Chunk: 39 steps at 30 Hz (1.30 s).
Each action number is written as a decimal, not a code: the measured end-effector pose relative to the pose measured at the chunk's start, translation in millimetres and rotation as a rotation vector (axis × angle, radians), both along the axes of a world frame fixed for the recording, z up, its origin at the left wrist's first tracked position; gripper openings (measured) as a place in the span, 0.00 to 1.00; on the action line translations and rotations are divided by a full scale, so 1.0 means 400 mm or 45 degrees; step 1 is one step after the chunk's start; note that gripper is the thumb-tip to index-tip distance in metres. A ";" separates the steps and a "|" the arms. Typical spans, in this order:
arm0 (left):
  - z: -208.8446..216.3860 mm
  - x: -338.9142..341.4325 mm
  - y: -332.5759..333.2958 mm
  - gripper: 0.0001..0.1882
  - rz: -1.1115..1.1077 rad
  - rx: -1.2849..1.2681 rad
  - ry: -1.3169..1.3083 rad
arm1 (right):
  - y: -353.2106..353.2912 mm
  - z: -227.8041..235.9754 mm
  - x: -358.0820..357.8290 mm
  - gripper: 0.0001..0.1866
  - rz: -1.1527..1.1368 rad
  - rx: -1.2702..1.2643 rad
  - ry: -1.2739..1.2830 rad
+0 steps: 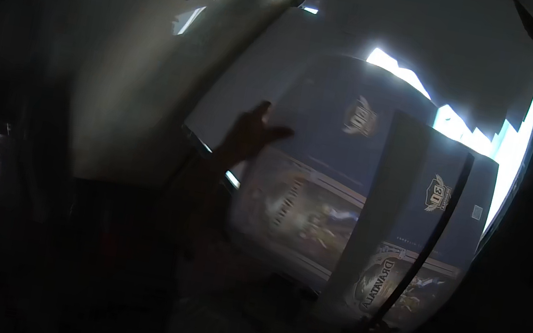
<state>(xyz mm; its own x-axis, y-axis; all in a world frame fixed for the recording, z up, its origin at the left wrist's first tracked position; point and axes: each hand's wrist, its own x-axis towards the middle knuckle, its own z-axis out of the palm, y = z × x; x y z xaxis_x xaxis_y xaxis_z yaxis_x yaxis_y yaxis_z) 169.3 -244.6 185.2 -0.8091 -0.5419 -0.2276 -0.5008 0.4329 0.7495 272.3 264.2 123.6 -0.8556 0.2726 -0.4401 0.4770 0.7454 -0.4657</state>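
A large sheet (325,152) with blue and picture-printed panels stands tilted before me, lit from behind. Its lettering runs backwards. A plain grey band divides the two panels, and a thin dark strip (433,244) runs slantwise over the right one. At the sheet's left edge is my left hand (243,138), thumb and a finger spread apart, the thumb lying over the print. My right hand (374,329) shows dimly at the lower edge, by the bottom end of the dark strip. Shadow hides its fingers' grip.
Behind the printed sheet, a plain grey sheet (238,81) leans at a slant. A pale metal machine panel (134,74) with dark lettering rises at the left. Bright light comes through a jagged gap under a grey sheet (437,33) at the top. Deep shadow covers the lower part.
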 end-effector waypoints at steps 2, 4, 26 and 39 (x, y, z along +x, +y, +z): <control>0.057 0.023 -0.190 0.40 0.100 -0.580 0.218 | -0.014 0.016 0.003 0.26 -0.064 -0.113 -0.050; 0.100 -0.014 -0.299 0.43 0.173 -0.613 -0.226 | -0.029 0.057 -0.023 0.20 -0.037 -0.107 -0.069; -0.176 -0.166 0.630 0.44 -1.337 -0.944 0.061 | -0.025 0.089 -0.020 0.21 -0.071 -0.459 0.386; -0.137 -0.163 0.546 0.41 -1.376 -0.964 0.188 | 0.018 0.088 -0.035 0.17 0.059 -0.154 0.481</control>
